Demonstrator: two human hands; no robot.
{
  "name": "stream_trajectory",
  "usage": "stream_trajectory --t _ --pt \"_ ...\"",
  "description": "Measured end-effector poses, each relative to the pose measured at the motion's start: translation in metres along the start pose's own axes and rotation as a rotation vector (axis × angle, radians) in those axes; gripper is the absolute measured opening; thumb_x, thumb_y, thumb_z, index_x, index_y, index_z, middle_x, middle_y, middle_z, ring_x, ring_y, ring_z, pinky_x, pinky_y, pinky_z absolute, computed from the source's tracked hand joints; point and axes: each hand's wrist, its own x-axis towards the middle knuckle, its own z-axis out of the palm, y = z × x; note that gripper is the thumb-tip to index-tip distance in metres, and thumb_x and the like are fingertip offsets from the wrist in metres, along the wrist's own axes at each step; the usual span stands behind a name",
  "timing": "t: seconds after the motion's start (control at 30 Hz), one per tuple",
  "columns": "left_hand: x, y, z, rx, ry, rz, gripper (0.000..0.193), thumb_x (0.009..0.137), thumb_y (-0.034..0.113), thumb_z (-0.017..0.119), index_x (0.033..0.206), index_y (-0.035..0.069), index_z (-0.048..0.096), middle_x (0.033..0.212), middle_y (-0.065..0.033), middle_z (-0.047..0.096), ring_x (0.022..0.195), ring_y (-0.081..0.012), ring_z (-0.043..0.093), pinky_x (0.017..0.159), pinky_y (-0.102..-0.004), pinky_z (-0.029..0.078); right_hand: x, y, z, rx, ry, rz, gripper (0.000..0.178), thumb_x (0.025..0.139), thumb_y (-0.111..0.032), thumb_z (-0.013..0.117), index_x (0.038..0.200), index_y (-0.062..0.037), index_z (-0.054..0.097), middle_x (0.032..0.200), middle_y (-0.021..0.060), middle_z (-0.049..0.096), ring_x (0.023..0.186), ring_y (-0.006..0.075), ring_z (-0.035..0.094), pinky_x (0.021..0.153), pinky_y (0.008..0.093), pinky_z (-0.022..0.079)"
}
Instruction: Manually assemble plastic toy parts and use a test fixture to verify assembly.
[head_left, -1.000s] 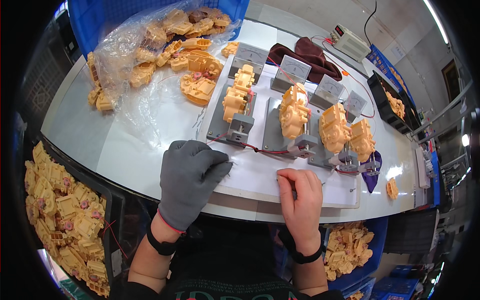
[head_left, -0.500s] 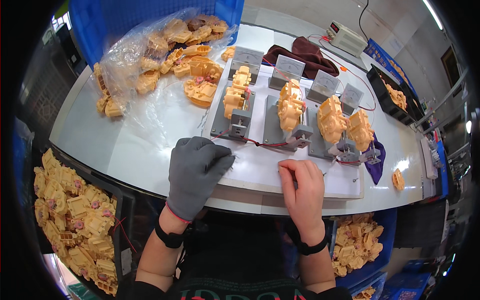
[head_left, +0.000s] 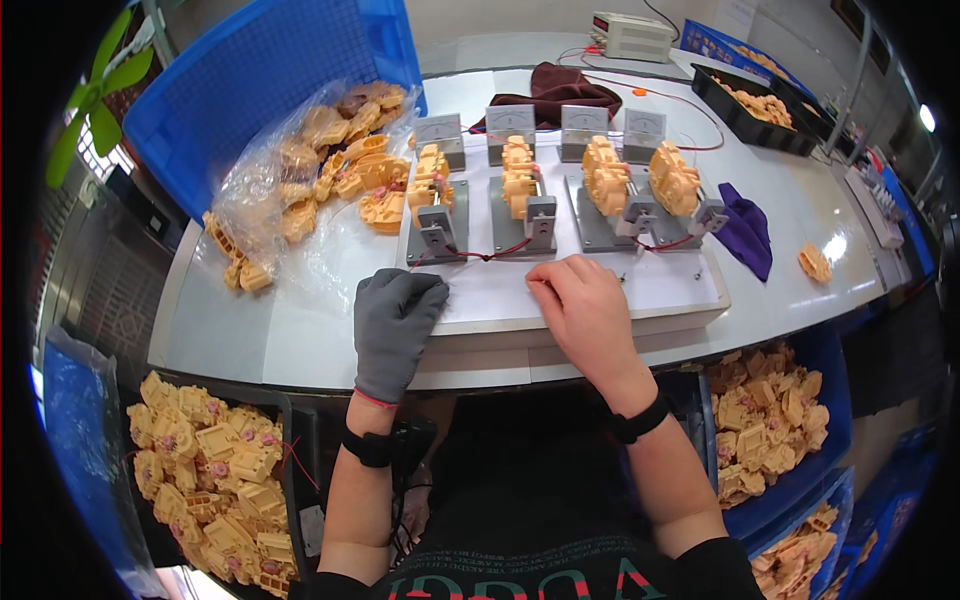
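Note:
My left hand [head_left: 392,325], in a grey glove, rests at the front left of a white board [head_left: 485,302], its fingers curled together. My bare right hand [head_left: 592,315] hovers over or rests on the front of the same board, thumb and forefinger pinched. Whatever either hand may hold is too small or hidden to make out. Beyond them several cream plastic gear housings [head_left: 519,178] are mounted on grey test fixtures [head_left: 541,222] in a row. Red and black wires [head_left: 487,257] link the fixtures, and analog panel meters [head_left: 584,125] stand behind. Small screws [head_left: 697,276] lie right of my right hand.
Loose housings in clear plastic [head_left: 262,165] spill from a tipped blue crate [head_left: 290,55]. Filled bins stand below the table: a dark bin [head_left: 297,440] left, a blue bin [head_left: 838,400] right. A purple cloth [head_left: 745,235], brown cloth [head_left: 560,90], power supply [head_left: 632,37] and black tray [head_left: 765,128] lie beyond.
The view has shifted and turned, so the table sits differently in it. Both hands stay at the board's front edge, fingers closed; the right hand's wrist has turned leftward.

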Motion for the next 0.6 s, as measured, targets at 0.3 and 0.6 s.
stream_trajectory --t 0.3,0.6 --pt "-0.001 -0.005 0.003 -0.053 -0.022 -0.049 0.010 0.083 0.011 0.074 0.087 0.002 0.072 0.080 -0.0122 0.065 0.078 -0.0269 0.060 0.070 -0.0373 0.046 -0.005 0.001 0.003 0.019 0.010 0.028 0.005 0.088 -0.016 0.067 0.089 -0.0110 0.065 0.082 0.0026 0.061 0.081 0.0249 0.060 0.070 0.0384 0.043" --pt "-0.004 -0.008 0.006 -0.056 -0.060 -0.104 0.010 0.086 0.009 0.072 0.091 0.001 0.072 0.084 -0.0105 0.065 0.080 -0.0240 0.060 0.075 -0.0358 0.048 -0.006 0.001 0.002 0.027 0.067 0.044 0.006 0.086 -0.017 0.069 0.087 -0.0116 0.066 0.082 0.0015 0.060 0.081 0.0230 0.060 0.071 0.0370 0.045"
